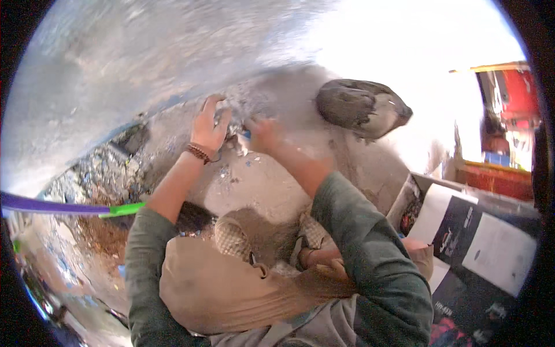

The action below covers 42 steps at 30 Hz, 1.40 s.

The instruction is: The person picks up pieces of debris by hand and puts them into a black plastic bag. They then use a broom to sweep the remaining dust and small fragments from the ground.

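My left hand [209,128], with a beaded bracelet at the wrist, reaches to the dusty floor near the base of the wall. Its fingers are curved and apart, and nothing shows in them. Close beside it on the right, my right hand [266,136] is low over the floor, smeared by motion, so its grip is unclear. Between the hands lie small pale scraps [240,144] and a bit of blue [247,134]; whether the right fingers touch them cannot be made out.
A dark grey, lumpy sack-like bundle [350,106] lies beyond my right hand. Rubble and litter [98,173] are heaped along the wall [144,58] at left. A purple and green strip [69,204] juts in from the left. A printed black-and-white box [462,231] stands at right.
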Available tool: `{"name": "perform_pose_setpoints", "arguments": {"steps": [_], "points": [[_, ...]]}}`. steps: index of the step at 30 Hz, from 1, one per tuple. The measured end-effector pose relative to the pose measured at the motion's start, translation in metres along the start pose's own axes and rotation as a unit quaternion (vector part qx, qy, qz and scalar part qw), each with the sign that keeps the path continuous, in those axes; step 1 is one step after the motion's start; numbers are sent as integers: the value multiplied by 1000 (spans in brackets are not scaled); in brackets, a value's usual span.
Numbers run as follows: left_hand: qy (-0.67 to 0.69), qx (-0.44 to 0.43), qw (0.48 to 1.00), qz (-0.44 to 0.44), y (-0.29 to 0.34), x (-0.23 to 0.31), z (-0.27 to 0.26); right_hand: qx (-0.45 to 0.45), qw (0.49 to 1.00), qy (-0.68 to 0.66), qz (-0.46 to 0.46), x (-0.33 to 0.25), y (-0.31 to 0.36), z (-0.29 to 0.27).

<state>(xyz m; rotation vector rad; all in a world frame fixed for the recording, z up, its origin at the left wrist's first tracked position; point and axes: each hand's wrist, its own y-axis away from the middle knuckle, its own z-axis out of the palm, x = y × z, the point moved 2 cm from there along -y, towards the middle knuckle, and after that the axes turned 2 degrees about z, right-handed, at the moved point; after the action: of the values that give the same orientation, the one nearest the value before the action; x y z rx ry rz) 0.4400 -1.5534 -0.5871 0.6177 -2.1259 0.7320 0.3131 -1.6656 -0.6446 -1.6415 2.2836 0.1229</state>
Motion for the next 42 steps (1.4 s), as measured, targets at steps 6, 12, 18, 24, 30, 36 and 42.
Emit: {"name": "perform_pose_setpoints", "arguments": {"steps": [6, 12, 18, 24, 30, 36, 42], "points": [[-117, -221, 941, 229, -70, 138, 26, 35, 965, -133, 222, 9, 42, -23], [-190, -336, 918, 89, -91, 252, 98, 89, 893, -282, 339, 7, 69, -68], [36, -213, 974, 72, -94, 185, 152, -60, 849, -313, 422, 13, 100, -157], [223, -216, 951, 7, -89, 160, 128, 41, 801, -415, 430, 31, 81, -240], [216, -259, 941, -2, -91, 142, 132, 94, 731, -456, 499, 83, 32, -246], [124, -368, 920, 55, -109, 163, 117, 129, 657, -546, 503, 149, 17, -187], [150, -393, 905, 67, -124, 151, 103, 91, 725, -428, 532, 159, 20, -187]]}}
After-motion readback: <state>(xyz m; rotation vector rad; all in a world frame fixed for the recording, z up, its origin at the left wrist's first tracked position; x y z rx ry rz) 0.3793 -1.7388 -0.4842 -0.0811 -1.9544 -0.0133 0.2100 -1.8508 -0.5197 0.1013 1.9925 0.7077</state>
